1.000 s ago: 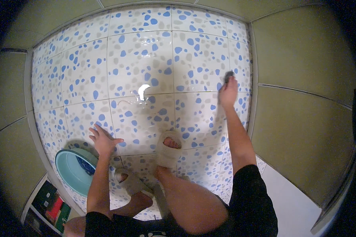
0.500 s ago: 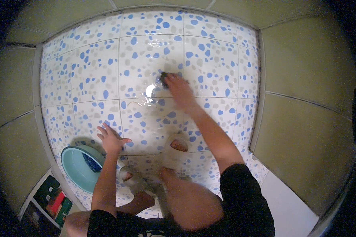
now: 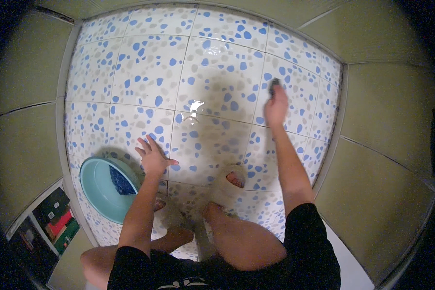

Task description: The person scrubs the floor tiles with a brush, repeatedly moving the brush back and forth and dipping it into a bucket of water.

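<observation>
My right hand (image 3: 277,108) is out over the right part of the floor, slightly blurred, with its fingers closed on a small dark scrubbing pad or cloth (image 3: 275,85); its exact kind cannot be made out. Beneath it is the white tiled floor (image 3: 145,67), patterned with blue and grey pebble shapes. A wet patch (image 3: 196,107) gleams near the middle. My left hand (image 3: 153,159) rests on the tiles with fingers spread, holding nothing. Just left of it stands a light teal basin (image 3: 94,193), and inside the basin lies a dark blue cloth (image 3: 121,182).
Pale slippers (image 3: 225,188) are on my feet, between my arms. Olive tiled walls (image 3: 382,101) enclose the floor. A low shelf (image 3: 58,220) with dark, red and green boxes stands at the lower left. A white slab (image 3: 345,256) lies at the lower right.
My right hand has swept to the right with the dark pad, from the middle of the floor towards the right wall. The view has turned a little. The left hand stays spread on the tiles.
</observation>
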Action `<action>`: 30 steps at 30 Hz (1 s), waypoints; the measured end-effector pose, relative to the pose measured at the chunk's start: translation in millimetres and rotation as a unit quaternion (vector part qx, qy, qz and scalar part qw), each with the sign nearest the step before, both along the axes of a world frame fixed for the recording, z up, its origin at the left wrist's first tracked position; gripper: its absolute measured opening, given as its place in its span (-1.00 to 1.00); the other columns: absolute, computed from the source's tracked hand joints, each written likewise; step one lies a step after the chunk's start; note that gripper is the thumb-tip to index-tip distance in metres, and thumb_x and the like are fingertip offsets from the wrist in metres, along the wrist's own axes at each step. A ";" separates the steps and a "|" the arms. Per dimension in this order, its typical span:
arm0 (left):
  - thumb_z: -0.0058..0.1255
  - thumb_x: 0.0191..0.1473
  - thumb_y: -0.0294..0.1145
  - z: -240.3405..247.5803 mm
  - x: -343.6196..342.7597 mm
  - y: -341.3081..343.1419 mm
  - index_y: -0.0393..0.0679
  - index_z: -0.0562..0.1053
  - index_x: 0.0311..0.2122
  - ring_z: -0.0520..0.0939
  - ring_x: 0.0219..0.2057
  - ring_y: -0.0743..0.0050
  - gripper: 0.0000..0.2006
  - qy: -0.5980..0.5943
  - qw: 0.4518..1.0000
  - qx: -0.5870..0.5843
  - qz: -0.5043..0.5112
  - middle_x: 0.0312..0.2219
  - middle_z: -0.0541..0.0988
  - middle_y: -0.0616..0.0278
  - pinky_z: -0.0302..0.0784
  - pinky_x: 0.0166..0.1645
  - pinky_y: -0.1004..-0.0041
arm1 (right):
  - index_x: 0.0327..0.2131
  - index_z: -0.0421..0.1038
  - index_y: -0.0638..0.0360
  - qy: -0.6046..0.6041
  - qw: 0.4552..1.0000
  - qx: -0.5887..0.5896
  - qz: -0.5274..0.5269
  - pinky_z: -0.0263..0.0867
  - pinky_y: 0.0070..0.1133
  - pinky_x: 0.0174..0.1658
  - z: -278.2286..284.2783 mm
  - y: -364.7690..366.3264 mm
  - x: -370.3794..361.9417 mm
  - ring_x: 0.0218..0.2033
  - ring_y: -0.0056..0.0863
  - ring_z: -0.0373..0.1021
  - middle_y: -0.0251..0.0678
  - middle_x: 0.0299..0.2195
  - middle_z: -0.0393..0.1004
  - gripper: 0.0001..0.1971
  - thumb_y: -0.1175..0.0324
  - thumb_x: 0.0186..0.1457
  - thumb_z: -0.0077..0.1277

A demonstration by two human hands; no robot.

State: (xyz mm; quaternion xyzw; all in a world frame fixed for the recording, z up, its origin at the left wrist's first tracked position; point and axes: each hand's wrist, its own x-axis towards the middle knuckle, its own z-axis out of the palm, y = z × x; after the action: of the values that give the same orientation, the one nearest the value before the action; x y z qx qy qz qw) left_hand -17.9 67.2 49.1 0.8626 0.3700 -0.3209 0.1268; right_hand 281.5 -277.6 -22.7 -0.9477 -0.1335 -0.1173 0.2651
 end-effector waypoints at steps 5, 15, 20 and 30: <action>0.53 -0.66 0.19 -7.6 -3.4 -0.1 -0.24 -0.27 0.40 -0.16 0.31 -0.74 0.58 -0.024 0.999 0.011 -0.018 0.35 -0.29 -0.40 0.26 0.26 -0.10 | 0.11 0.34 0.30 0.047 0.955 -0.055 0.287 0.20 -0.28 0.22 6.4 119.5 -82.3 0.19 -0.07 0.26 -0.03 0.13 0.36 -0.50 0.57 0.01 -0.10; 0.56 -0.59 0.07 7.4 -0.7 -4.3 -0.11 -0.26 0.41 -0.15 0.35 -0.55 0.51 -0.018 1.000 -0.002 0.022 0.38 -0.27 -0.27 0.41 0.15 -0.16 | 0.16 0.29 0.32 0.058 0.996 -0.063 0.032 0.10 -0.26 0.29 13.6 -5.5 -9.3 0.16 0.02 0.25 0.04 0.15 0.34 -0.45 0.52 0.01 -0.10; 0.53 -0.55 0.11 -15.3 -49.1 -13.8 -0.02 -0.20 0.42 -0.10 0.33 -0.58 0.45 -0.189 0.981 0.031 0.041 0.37 -0.23 -0.31 0.20 0.26 -0.22 | 0.24 0.14 0.43 0.072 0.986 -0.150 0.023 0.00 -0.27 0.34 26.2 -32.4 -67.2 0.27 0.09 0.09 0.13 0.26 0.16 -0.32 0.44 -0.01 -0.04; 0.45 -0.52 0.26 -22.0 -73.5 -26.5 -0.05 -0.19 0.42 -0.14 0.31 -0.69 0.44 -0.168 0.984 0.048 0.029 0.35 -0.22 -0.40 0.12 0.25 -0.32 | 0.31 0.02 0.31 0.237 0.926 -0.139 0.258 0.06 -0.38 0.35 40.5 39.2 -185.1 0.32 0.03 0.06 0.11 0.33 -0.01 -0.35 0.67 0.10 -0.21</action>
State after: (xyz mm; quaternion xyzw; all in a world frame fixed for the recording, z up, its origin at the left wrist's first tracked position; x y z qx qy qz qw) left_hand -91.4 40.7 27.2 0.8983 0.3832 -0.1493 0.1550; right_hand 96.4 -238.4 17.8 -0.9082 -0.3216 0.2027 0.1752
